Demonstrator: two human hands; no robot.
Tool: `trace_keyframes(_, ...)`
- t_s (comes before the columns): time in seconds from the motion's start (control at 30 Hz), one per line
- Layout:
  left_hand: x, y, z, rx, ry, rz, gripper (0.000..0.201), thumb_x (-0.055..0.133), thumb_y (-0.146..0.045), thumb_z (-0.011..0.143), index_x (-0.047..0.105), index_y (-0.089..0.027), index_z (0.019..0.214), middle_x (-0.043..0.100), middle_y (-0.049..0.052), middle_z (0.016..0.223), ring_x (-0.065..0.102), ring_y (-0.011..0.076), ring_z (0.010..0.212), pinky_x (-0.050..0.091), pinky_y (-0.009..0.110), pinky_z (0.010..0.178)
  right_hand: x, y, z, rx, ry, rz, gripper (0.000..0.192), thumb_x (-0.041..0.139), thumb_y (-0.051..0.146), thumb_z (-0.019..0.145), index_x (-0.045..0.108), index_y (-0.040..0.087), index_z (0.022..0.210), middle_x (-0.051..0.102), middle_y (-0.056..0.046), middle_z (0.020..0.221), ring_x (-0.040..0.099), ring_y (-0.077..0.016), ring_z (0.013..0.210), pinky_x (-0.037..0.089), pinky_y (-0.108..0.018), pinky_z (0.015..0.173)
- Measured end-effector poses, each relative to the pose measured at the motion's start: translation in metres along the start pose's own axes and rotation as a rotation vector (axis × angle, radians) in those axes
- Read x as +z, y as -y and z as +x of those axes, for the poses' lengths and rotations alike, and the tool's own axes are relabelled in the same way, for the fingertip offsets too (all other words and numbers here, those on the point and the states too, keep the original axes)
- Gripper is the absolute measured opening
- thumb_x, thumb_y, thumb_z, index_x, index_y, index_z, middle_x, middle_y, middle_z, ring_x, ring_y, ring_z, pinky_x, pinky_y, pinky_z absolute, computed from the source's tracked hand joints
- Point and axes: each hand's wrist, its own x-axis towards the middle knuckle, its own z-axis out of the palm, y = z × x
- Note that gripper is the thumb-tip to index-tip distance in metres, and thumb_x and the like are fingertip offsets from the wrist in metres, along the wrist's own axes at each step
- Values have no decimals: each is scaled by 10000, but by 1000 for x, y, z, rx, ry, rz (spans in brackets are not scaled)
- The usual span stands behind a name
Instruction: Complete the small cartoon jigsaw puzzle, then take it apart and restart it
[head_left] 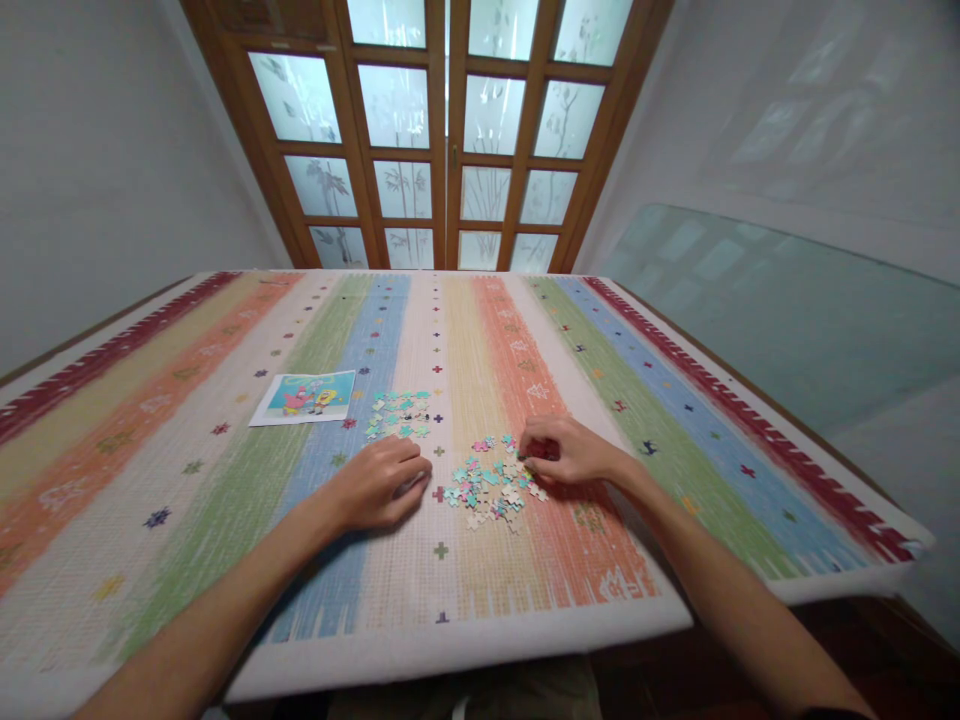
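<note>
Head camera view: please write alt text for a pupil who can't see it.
A person's right hand is at the right edge of a pile of jigsaw pieces; the left hand is left of the pile. Beyond the left hand, a smaller group of pieces and a cartoon picture lie on a striped tablecloth, with glass-paned doors behind.

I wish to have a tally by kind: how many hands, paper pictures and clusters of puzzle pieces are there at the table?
Hands: 2 (left hand, right hand)
Paper pictures: 1
Puzzle clusters: 2 (left cluster, right cluster)
Total: 5
</note>
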Motion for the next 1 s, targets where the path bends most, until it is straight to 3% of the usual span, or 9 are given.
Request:
trace_keyframes(0.2, 15, -10, 3, 51, -15, -51, 209, 436, -194, 1001, 644, -179, 1014, 616, 49, 803, 545, 184, 723, 438, 326, 678, 1, 3, 2, -4, 60, -31, 149, 663, 257, 871, 745, 184, 970, 652, -70, 901, 575, -188, 768, 425, -348, 736)
trace_keyframes(0.47, 16, -13, 5, 45, -28, -61, 214, 428, -183, 1008, 641, -181, 1028, 602, 49, 799, 537, 186, 726, 436, 334, 679, 1, 1, 1, 58, 79, 65, 172, 685, 199, 800, 652, 180, 968, 603, -24, 841, 516, -151, 709, 408, -299, 667)
trace_keyframes(0.8, 18, -12, 4, 60, -42, -53, 219, 425, -192, 1016, 644, -173, 1025, 596, 45, 789, 529, 185, 719, 436, 337, 685, 0, 2, 1, 54, 87, 14, 133, 679, 192, 821, 679, 200, 954, 615, -33, 853, 538, -163, 739, 424, -306, 680)
trace_keyframes(1.0, 17, -12, 5, 71, -55, -42, 225, 421, -183, 1016, 645, -167, 1010, 585, 44, 770, 516, 183, 703, 423, 334, 661, -1, 2, 1, 21, 84, -3, 212, 657, 198, 842, 710, 196, 1048, 635, -64, 944, 589, -190, 817, 463, -340, 766)
